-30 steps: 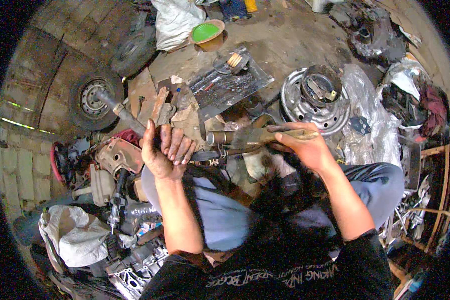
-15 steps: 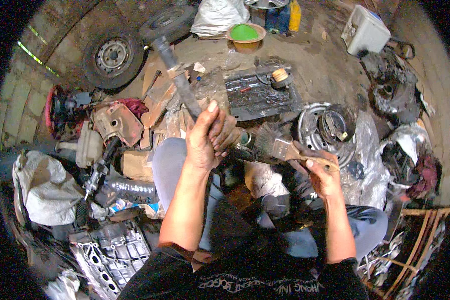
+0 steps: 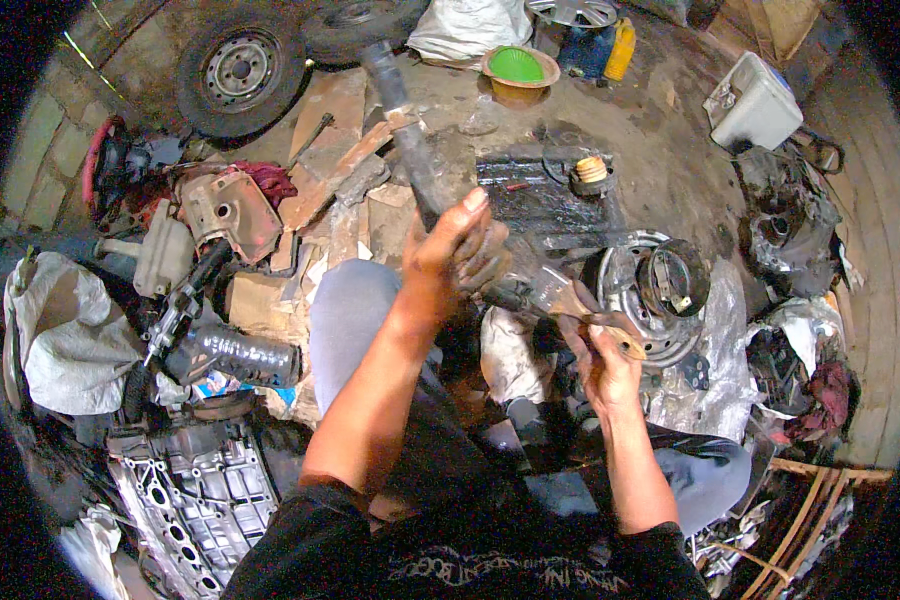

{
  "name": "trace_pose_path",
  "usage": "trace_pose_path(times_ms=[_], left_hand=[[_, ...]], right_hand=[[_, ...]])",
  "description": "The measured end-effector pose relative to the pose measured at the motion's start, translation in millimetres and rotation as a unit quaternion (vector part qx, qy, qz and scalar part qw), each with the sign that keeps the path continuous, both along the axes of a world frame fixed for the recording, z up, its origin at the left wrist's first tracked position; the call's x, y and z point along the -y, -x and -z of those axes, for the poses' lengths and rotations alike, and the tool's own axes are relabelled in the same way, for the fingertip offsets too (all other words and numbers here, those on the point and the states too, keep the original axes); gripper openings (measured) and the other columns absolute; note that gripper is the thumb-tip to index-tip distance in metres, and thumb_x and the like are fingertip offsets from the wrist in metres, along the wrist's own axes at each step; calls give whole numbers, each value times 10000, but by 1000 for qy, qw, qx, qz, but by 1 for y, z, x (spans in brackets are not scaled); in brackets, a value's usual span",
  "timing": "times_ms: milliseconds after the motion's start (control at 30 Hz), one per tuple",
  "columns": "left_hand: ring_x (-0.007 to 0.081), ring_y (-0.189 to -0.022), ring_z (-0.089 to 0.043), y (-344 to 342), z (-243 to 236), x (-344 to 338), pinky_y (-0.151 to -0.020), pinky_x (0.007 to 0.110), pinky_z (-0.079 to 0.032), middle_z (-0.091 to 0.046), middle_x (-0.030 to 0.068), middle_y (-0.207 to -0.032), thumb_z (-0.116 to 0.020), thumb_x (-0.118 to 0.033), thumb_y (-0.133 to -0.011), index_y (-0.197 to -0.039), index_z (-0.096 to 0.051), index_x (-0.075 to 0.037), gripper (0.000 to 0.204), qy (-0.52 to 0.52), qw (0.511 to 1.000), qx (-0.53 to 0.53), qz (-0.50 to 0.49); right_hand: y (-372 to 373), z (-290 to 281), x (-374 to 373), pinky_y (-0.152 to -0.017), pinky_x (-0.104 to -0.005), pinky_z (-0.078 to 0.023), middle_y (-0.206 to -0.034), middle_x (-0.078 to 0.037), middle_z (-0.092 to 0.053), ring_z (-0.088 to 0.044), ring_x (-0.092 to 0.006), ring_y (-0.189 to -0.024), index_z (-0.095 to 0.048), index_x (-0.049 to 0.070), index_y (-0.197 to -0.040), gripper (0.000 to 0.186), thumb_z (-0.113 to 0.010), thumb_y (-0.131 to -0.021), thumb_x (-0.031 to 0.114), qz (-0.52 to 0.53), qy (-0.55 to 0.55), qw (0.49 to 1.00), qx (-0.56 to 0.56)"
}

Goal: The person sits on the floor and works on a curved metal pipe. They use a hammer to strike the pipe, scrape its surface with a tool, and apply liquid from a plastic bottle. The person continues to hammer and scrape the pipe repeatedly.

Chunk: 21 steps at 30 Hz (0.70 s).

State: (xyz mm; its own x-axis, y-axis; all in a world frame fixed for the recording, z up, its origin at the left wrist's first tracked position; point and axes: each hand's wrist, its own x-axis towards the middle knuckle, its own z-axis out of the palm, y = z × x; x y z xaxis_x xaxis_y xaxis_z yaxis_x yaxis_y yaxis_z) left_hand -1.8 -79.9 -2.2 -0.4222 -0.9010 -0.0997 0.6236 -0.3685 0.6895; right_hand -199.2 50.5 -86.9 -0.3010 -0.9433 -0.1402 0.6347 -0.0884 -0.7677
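Observation:
A long dark, grimy metal tube or shaft (image 3: 410,145) slants up and away from my left hand (image 3: 455,245), whose fingers are wrapped round it with the thumb along its top. Its lower end passes behind the hand toward the brush and is hard to make out. In my right hand (image 3: 608,368) is a flat paintbrush (image 3: 555,295) with a wooden handle and a metal ferrule. The brush points left, its blurred bristles beside or against the lower part of the shaft; contact cannot be told. Both hands are over the space between my bent knees.
Beyond my hands lies a black oily tray (image 3: 545,205). A wheel rim (image 3: 635,330) is at right. Farther off are a bowl with a green inside (image 3: 518,75), a tyre (image 3: 238,75) and a white container (image 3: 755,100). An engine block (image 3: 200,500) sits lower left.
The head view has shifted. My left hand and the shaft have moved up and right in the picture, while the brush in my right hand has come closer to the left hand and tilted more steeply.

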Motion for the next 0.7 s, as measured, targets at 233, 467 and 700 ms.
trace_pose_path(times_ms=[233,467,700], left_hand=[[98,-397,-324,8,3,-5,-383,280,-257,-311,-50,-506,-632,-371,-880,-645,-407,-169,383,3,1000,-23,-5],[98,-357,-249,1,0,-6,-360,280,-217,-271,-47,-465,-543,-406,-929,-571,-325,-177,478,9,999,36,-39],[103,-327,-234,-1,2,-3,-333,274,-203,-288,-31,-444,-528,-400,-939,-553,-326,-168,494,60,998,-17,28]], right_hand=[[-13,-13,30,-775,-282,-498,-930,-86,-657,-608,-151,-868,-661,-14,-904,83,-673,-846,45,142,23,920,-366],[32,-37,9,-872,-374,-519,-948,-136,-675,-654,-261,-870,-652,-51,-931,207,-693,-775,80,122,15,978,-167],[39,-35,-4,-854,-465,-563,-1068,-295,-648,-644,-387,-1022,-641,-108,-917,279,-704,-736,95,30,27,987,-158]])
